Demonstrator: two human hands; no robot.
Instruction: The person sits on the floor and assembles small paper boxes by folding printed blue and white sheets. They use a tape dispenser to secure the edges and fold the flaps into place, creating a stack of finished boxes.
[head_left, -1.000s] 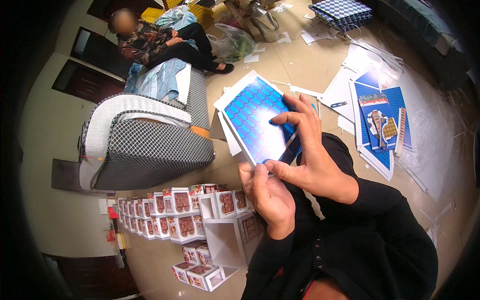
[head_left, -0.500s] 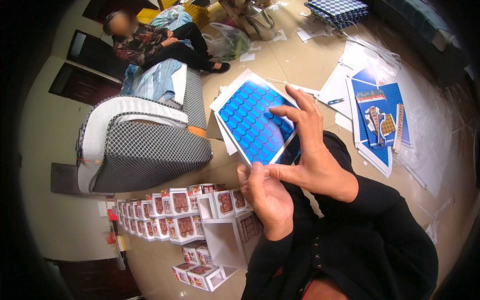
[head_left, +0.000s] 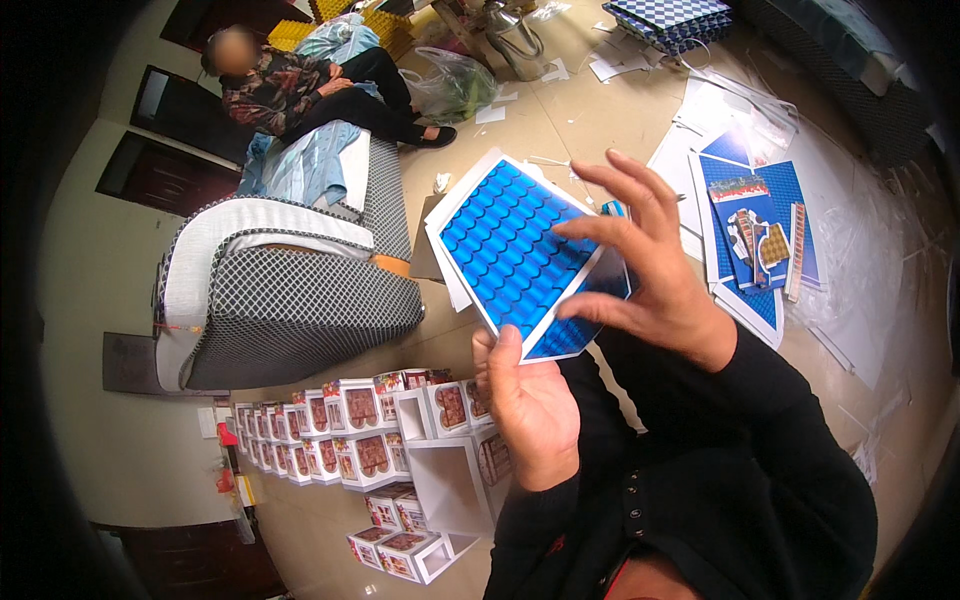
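A blue printed card (head_left: 512,245) with a roof-tile pattern and white borders is held up in front of me. My left hand (head_left: 538,418) grips its lower corner, thumb on top and the other fingers mostly hidden beneath. A second blue-patterned panel (head_left: 570,338) shows along the card's lower right side, angled away from the main face. My right hand (head_left: 662,280) is over the card's right side, thumb and fingers spread apart. Its index fingertip and thumb are close to the printed surface; whether they touch it I cannot tell.
Several white printed paper houses (head_left: 360,450) stand in rows at lower left. Blue sheets and cut-out pieces (head_left: 765,245) lie on the floor at right, near clear plastic (head_left: 870,260). A patterned sofa (head_left: 310,310) is at left; another person (head_left: 290,90) sits beyond it.
My right hand has opened wider and moved slightly right, its thumb coming away from near my left thumb. The second blue panel now shows more at the card's lower right.
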